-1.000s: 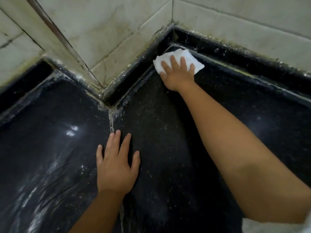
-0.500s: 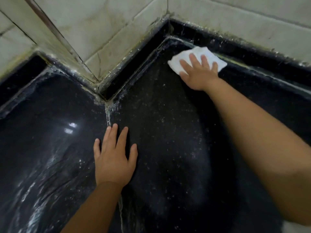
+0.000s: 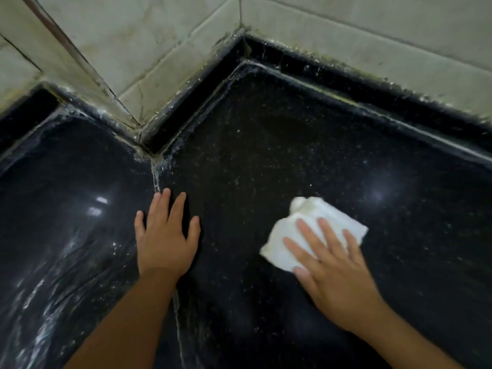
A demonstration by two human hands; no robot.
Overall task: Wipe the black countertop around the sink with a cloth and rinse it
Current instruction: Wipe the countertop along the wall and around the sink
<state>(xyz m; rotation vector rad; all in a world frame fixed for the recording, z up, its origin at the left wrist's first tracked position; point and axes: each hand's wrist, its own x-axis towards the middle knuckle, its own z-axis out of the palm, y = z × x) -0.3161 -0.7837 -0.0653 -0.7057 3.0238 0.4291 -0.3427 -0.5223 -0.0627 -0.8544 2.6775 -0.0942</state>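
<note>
The right grip [image 3: 338, 275] is pressing flat on the cloth [image 3: 314, 233], its fingers lying straight and spread across the white fabric, nothing curled round it. The cloth is lying crumpled under those fingers, on the counter [image 3: 266, 145], with a bunched corner sticking out beyond the fingertips and a flatter edge showing to the thumb side. The palm and wrist are sitting behind the cloth, over bare black stone.

Well to the left of that grip, the left grip [image 3: 166, 235] is resting palm down on the counter, released, fingers straight and slightly fanned, holding nothing. Its fingertips are lying just beside a pale seam [image 3: 155, 179] that is running across the black surface and passing beneath the hand toward the forearm.

Beyond both grips, the counter is showing fine pale specks on the right slab and wet, streaky smears on the left slab, where two bright light reflections [image 3: 98, 206] are glinting just left of the left grip. Farther out, a raised black edge [image 3: 372, 75] is running along the back of the counter, meeting grimy joints. Past that, the tiled wall [image 3: 159, 35] is rising in pale, stained tiles, forming an outward corner ahead of the left grip and an inward corner ahead of the space between the two grips.
</note>
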